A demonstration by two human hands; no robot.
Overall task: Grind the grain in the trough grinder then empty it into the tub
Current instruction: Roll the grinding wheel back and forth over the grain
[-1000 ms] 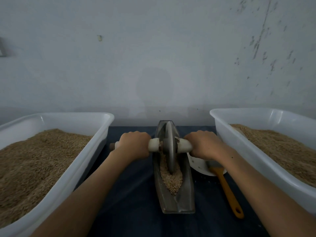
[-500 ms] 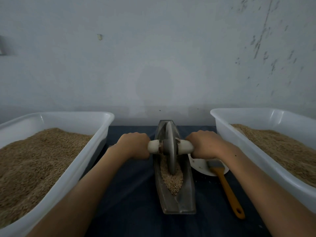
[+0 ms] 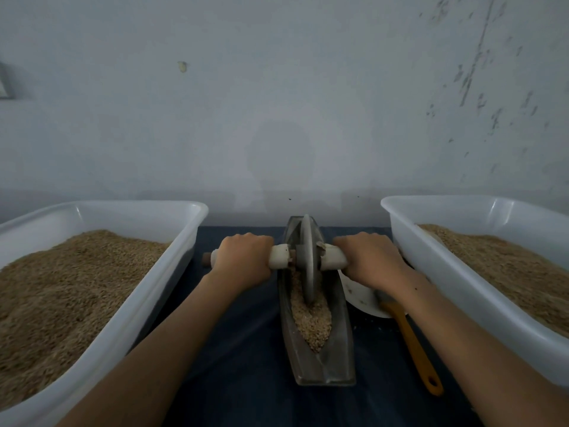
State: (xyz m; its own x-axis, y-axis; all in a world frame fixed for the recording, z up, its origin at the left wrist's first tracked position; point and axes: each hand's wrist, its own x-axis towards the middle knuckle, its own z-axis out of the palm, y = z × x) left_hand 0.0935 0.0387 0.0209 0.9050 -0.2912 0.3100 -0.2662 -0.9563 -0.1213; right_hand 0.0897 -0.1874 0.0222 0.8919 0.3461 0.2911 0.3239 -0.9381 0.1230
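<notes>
Head view: the left hand [image 3: 243, 260] and the right hand [image 3: 371, 260] each clench one white handle end of the axle [image 3: 278, 256] through the grey metal grinding wheel [image 3: 308, 257], one on either side, presumably to keep the disc upright and the pressure even. The wheel stands in the long grey boat-shaped trough grinder [image 3: 320, 359], bedded in the pale grain [image 3: 311, 322], which lies in the trough, judged part-ground. Count: two white plastic tubs, left [image 3: 172, 272] and right [image 3: 431, 260], both holding grain; one white dish [image 3: 360, 295]; one yellow-handled brush [image 3: 414, 346] beside the trough, likely for emptying.
</notes>
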